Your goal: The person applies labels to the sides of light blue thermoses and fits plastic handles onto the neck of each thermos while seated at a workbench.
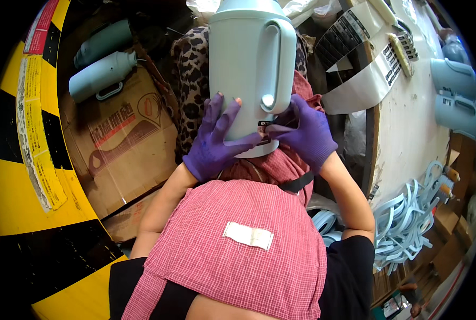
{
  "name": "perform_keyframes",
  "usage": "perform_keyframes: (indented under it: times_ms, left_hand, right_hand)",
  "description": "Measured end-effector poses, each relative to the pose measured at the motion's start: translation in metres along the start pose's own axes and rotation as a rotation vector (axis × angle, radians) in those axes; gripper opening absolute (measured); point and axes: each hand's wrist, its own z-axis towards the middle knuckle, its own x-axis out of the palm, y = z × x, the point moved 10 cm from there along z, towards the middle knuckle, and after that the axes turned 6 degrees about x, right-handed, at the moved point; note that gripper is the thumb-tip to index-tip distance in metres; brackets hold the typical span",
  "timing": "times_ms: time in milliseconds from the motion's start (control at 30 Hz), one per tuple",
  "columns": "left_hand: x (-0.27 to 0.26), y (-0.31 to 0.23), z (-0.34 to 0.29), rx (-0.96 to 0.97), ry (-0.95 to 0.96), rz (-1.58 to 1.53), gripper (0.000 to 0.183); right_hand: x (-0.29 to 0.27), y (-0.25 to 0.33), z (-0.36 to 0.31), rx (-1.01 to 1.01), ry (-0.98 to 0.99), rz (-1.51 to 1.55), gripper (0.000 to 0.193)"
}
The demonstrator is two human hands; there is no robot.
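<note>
A large pale blue thermos jug (pixel 235 64) lies along my lap, its handle on the right and its base toward me. My left hand (pixel 216 136), in a purple glove with some bare fingertips, grips the jug's left side near the base. From the right, my right hand (pixel 308 133), also gloved, holds the jug below the handle, some of its fingers hidden behind it. Between my two thumbs sits a small dark label (pixel 263 127) on the jug's wall near its base. Both thumbs touch or nearly touch it.
On the worktable (pixel 395 130) at right lie strips of labels (pixel 366 80), blue jug bodies (pixel 457 117) and a heap of loose blue handles (pixel 406 218). Two more jugs (pixel 102 74) rest on a cardboard box (pixel 128 138) at left. A yellow-and-black striped edge (pixel 40 256) borders the left.
</note>
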Motion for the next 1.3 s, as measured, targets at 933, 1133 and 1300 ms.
perform_keyframes:
  times_ms: [933, 1133, 1300]
  left_hand:
    - [-0.060, 0.187, 0.208, 0.038, 0.076, -0.471, 0.013]
    - [-0.077, 0.147, 0.199, -0.155, 0.155, -0.716, 0.025]
    - [-0.072, 0.157, 0.209, -0.375, 0.185, -0.330, 0.027]
  right_hand:
    - [-0.364, -0.154, 0.087, -0.212, -0.789, -0.387, 0.029]
    - [-0.356, -0.142, 0.058, -0.185, -1.013, -0.436, 0.029]
    - [-0.335, -0.125, 0.044, -0.324, -1.130, -0.604, 0.027]
